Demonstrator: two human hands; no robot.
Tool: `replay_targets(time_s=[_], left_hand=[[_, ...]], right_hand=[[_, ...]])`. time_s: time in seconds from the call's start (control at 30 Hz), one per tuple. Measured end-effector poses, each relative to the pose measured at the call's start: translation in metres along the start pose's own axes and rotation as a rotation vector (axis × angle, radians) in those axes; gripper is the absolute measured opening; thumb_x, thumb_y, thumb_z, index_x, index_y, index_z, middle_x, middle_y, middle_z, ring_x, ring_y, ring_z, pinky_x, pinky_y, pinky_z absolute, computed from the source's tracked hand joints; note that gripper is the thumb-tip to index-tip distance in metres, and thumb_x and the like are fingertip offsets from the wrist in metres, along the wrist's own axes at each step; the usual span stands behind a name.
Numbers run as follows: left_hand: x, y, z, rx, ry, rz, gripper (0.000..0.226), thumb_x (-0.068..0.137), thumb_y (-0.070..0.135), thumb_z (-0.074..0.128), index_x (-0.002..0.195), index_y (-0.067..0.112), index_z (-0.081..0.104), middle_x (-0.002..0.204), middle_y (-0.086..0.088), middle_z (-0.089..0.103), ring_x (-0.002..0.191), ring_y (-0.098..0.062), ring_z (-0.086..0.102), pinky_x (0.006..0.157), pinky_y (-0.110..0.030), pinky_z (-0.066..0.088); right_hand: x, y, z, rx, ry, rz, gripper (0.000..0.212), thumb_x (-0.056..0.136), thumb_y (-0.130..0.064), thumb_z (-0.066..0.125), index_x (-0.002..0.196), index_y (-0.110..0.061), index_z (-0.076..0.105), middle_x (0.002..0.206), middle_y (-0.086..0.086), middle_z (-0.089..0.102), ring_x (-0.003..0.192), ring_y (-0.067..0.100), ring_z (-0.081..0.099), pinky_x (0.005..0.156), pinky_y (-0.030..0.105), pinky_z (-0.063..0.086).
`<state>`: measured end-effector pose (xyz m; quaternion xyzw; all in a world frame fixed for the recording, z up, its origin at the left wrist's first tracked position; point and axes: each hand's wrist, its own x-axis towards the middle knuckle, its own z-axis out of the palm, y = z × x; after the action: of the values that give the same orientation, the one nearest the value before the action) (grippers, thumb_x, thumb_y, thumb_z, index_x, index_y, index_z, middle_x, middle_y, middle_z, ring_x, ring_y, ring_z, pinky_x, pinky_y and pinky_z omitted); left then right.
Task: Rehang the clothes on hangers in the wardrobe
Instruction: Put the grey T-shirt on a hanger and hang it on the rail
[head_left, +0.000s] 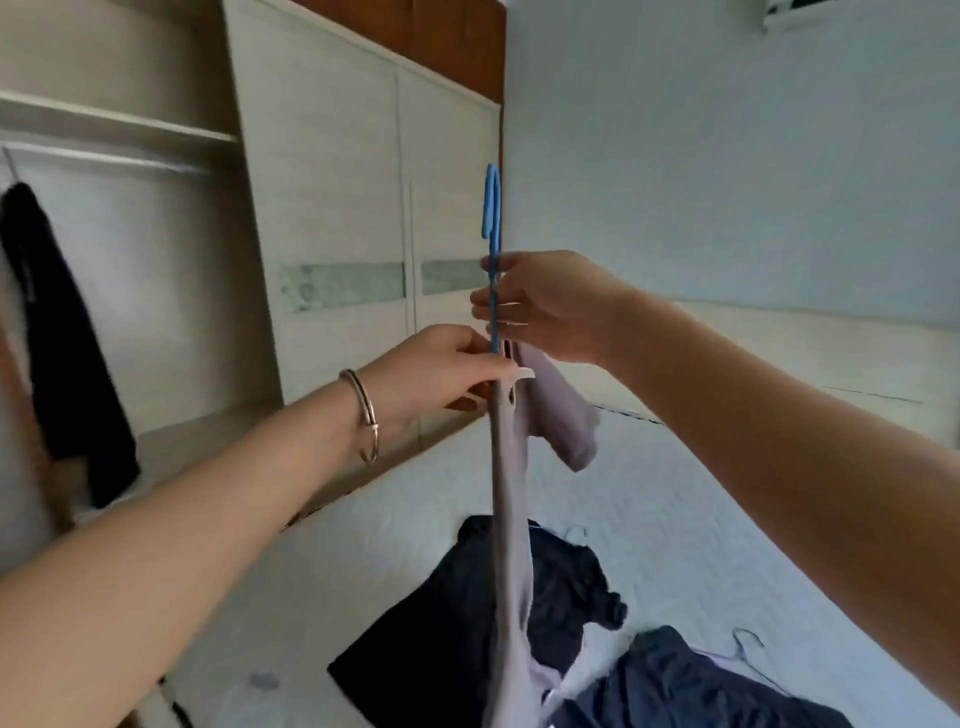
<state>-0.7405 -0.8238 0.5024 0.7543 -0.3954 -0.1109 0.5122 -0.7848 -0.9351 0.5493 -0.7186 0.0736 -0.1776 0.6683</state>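
A blue plastic hanger (492, 208) stands edge-on at the centre, hook up. My right hand (545, 306) is shut on its neck. A pale lilac garment (511, 519) hangs from it in a long narrow drop, one sleeve sticking out to the right. My left hand (441, 374), with a metal bracelet on the wrist, pinches the garment's collar just under the hanger's neck. The open wardrobe (130, 291) is at the left, with a rail (104, 158) under a shelf.
A black garment (62, 353) hangs from the rail at the far left. Shut sliding doors (358, 234) stand behind the hanger. Dark navy clothes (519, 623) and a thin wire hanger (748, 644) lie on the white bed (701, 519) below.
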Motion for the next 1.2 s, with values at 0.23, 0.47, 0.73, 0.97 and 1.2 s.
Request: replay_targets(time_s=[0.23, 0.47, 0.73, 0.97, 1.2], left_hand=[[-0.047, -0.033, -0.126, 0.568, 0.441, -0.076, 0.016, 0.093, 0.018, 0.043, 0.082, 0.012, 0.051, 0.062, -0.001, 0.052, 0.056, -0.016, 0.048, 0.048, -0.019, 0.036], [-0.101, -0.073, -0.252, 0.703, 0.593, -0.032, 0.017, 0.094, 0.023, 0.048, 0.084, 0.012, 0.057, 0.065, 0.0, 0.047, 0.055, -0.015, 0.038, 0.041, -0.009, 0.032], [-0.166, -0.12, -0.4, 0.928, 0.608, -0.101, 0.026, 0.094, 0.021, 0.048, 0.1, 0.001, 0.064, 0.08, -0.01, 0.059, 0.061, -0.013, 0.044, 0.051, -0.01, 0.032], [-0.209, -0.174, -0.492, 0.953, 0.665, -0.183, 0.023, 0.094, 0.023, 0.046, 0.101, 0.009, 0.063, 0.085, -0.008, 0.061, 0.063, -0.011, 0.048, 0.055, -0.017, 0.036], [-0.209, -0.241, -0.565, 1.061, 0.75, -0.195, 0.026, 0.096, 0.023, 0.043, 0.101, 0.004, 0.06, 0.084, -0.012, 0.057, 0.074, -0.02, 0.051, 0.059, -0.017, 0.037]], right_hand=[[0.009, -0.015, 0.117, -0.266, -0.403, -0.148, 0.035, 0.094, 0.002, 0.04, 0.115, -0.023, 0.054, 0.124, 0.015, 0.061, 0.123, 0.026, 0.054, 0.109, 0.039, 0.04], [0.037, -0.03, 0.227, -0.397, -0.332, -0.407, 0.027, 0.09, -0.009, 0.048, 0.11, -0.001, 0.065, 0.076, 0.014, 0.07, 0.06, 0.018, 0.071, 0.076, 0.024, 0.059], [0.107, 0.03, 0.319, -0.696, -0.372, -0.346, 0.032, 0.082, -0.037, 0.065, 0.095, -0.008, 0.073, 0.099, 0.011, 0.071, 0.081, 0.014, 0.059, 0.071, 0.02, 0.045], [0.14, 0.065, 0.442, -0.545, -0.415, -0.514, 0.017, 0.087, -0.022, 0.063, 0.071, -0.027, 0.066, 0.075, -0.009, 0.065, 0.072, 0.004, 0.054, 0.063, 0.005, 0.04], [0.196, 0.075, 0.559, -0.366, -0.392, -0.657, 0.022, 0.089, -0.022, 0.059, 0.068, -0.025, 0.06, 0.062, -0.011, 0.054, 0.055, 0.001, 0.046, 0.055, 0.011, 0.035]])
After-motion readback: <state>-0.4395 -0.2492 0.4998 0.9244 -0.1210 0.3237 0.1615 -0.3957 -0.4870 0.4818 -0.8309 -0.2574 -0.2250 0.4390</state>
